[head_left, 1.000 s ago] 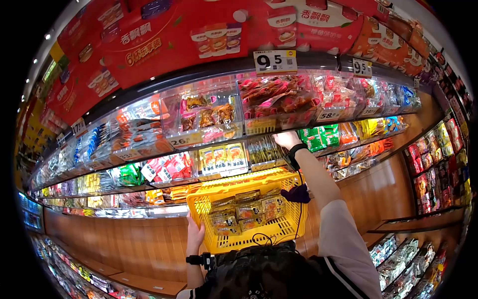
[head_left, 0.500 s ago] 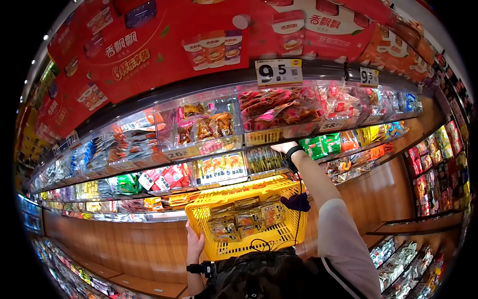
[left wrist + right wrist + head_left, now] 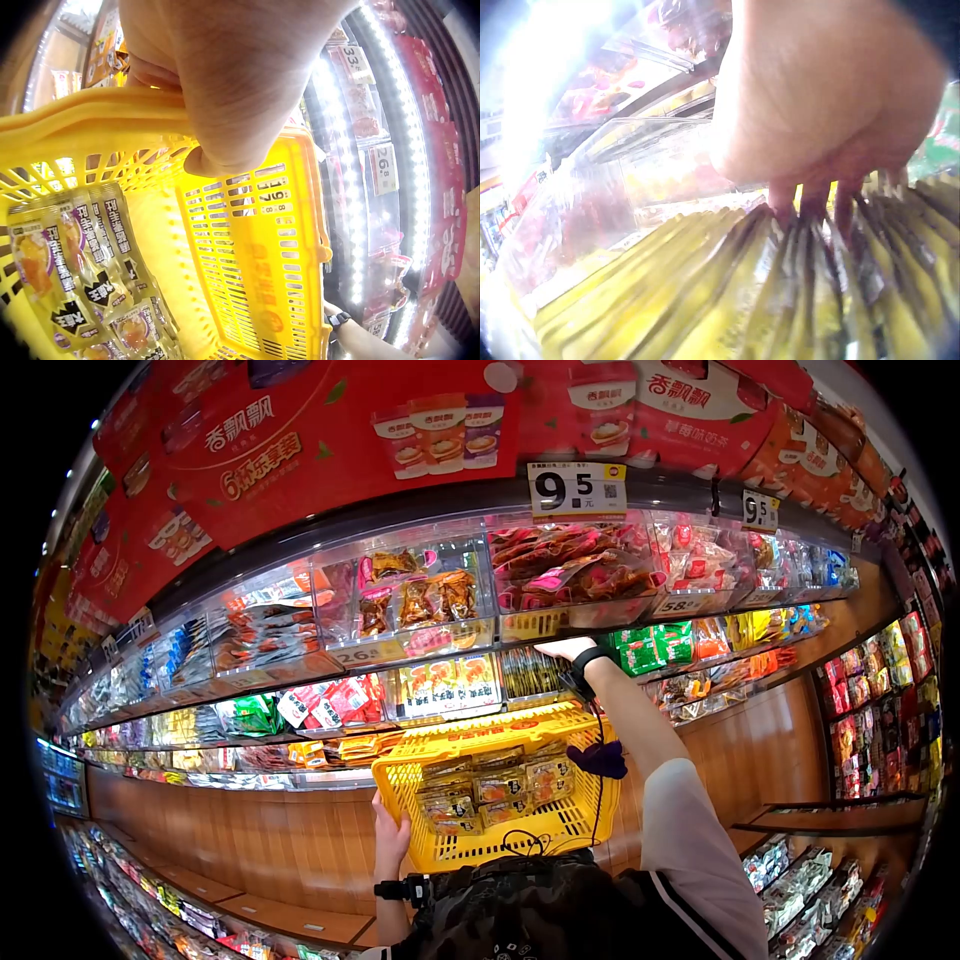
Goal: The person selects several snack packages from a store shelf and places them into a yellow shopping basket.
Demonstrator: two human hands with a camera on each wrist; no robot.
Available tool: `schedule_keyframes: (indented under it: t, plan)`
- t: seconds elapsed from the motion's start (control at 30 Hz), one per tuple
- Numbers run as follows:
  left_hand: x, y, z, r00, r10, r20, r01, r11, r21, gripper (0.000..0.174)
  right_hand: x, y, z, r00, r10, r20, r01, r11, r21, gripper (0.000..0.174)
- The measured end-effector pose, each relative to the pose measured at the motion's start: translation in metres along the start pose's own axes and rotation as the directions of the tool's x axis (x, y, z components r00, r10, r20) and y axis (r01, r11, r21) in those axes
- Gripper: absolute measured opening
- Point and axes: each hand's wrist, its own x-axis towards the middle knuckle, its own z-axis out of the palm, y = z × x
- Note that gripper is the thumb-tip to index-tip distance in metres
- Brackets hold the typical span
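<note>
My left hand (image 3: 391, 832) grips the left rim of a yellow plastic shopping basket (image 3: 296, 195), the thumb lying over the inner side. Several flat gold snack packets (image 3: 112, 270) lie in the basket. In the head view my right hand (image 3: 566, 648) reaches into a shelf bin just beyond the basket, under the upper shelf. That bin holds a tight row of upright gold-edged packets (image 3: 705, 285). From the right wrist, the fingers (image 3: 843, 202) point straight down among the packets, which hide the fingertips.
Clear bins of snacks line the upper shelf (image 3: 420, 650) just above my right hand. Green packets (image 3: 655, 647) sit right of it, a bin of yellow-white packs (image 3: 447, 685) left. A dark purple cloth-like thing (image 3: 598, 759) and a cable hang at the basket's right side.
My right hand has shifted slightly left along the row of packets in the bin. The head view has turned a little. My left hand and the basket stay nearly in place.
</note>
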Motion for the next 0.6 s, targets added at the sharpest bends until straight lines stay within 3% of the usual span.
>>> schedule_keyframes:
  t: [0.13, 0.17, 0.2, 0.27, 0.3, 0.33, 0.4, 0.43, 0.5, 0.53, 0.6]
  plan:
    - [-0.001, -0.003, 0.001, 1.000, 0.002, -0.002, -0.002, 1.000, 0.003, 0.062, -0.044, -0.055, 0.003, 0.995, 0.000, -0.098, -0.028, 0.958, -0.285, 0.072]
    - [-0.001, -0.003, 0.001, 1.000, -0.005, -0.001, 0.005, 1.000, 0.005, 0.062, 0.006, -0.004, 0.016, 0.993, -0.067, -0.102, 0.079, 0.989, 0.126, 0.069]
    - [-0.001, -0.003, 0.001, 1.000, -0.005, -0.004, 0.005, 1.000, -0.006, 0.063, 0.023, 0.013, 0.019, 0.984, -0.116, -0.136, 0.134, 0.983, 0.126, 0.067]
    - [-0.001, -0.001, 0.000, 1.000, -0.011, -0.011, 0.011, 1.000, -0.016, 0.063, -0.030, -0.038, 0.008, 0.979, -0.111, -0.173, 0.065, 0.966, -0.250, 0.065]
    - [-0.002, 0.000, -0.001, 1.000, -0.010, 0.003, 0.010, 1.000, -0.023, 0.063, -0.048, -0.054, 0.005, 0.976, -0.120, -0.182, 0.058, 0.948, -0.313, 0.065]
    - [0.000, 0.000, -0.001, 1.000, -0.006, 0.014, 0.006, 1.000, -0.031, 0.063, -0.008, -0.012, 0.014, 0.961, -0.205, -0.187, 0.180, 0.973, -0.144, 0.066]
    - [-0.001, 0.002, -0.002, 1.000, -0.020, 0.008, 0.020, 1.000, -0.019, 0.063, 0.067, 0.067, 0.032, 0.908, -0.370, -0.194, 0.407, 0.889, 0.209, 0.066]
    - [-0.001, 0.002, -0.001, 1.000, -0.026, 0.009, 0.026, 1.000, -0.009, 0.063, 0.093, 0.092, 0.038, 0.907, -0.378, -0.184, 0.417, 0.863, 0.285, 0.064]
    - [-0.002, 0.000, -0.001, 1.000, -0.022, 0.005, 0.022, 1.000, 0.014, 0.063, 0.020, 0.004, 0.028, 0.949, -0.277, -0.152, 0.263, 0.959, -0.103, 0.062]
    - [-0.001, 0.000, -0.001, 1.000, -0.008, 0.001, 0.008, 0.999, 0.035, 0.063, -0.023, -0.048, 0.022, 0.965, -0.225, -0.136, 0.178, 0.939, -0.294, 0.061]
    - [0.000, -0.004, 0.000, 1.000, -0.013, 0.001, 0.013, 0.999, 0.034, 0.063, -0.031, -0.056, 0.018, 0.965, -0.241, -0.100, 0.190, 0.913, -0.360, 0.057]
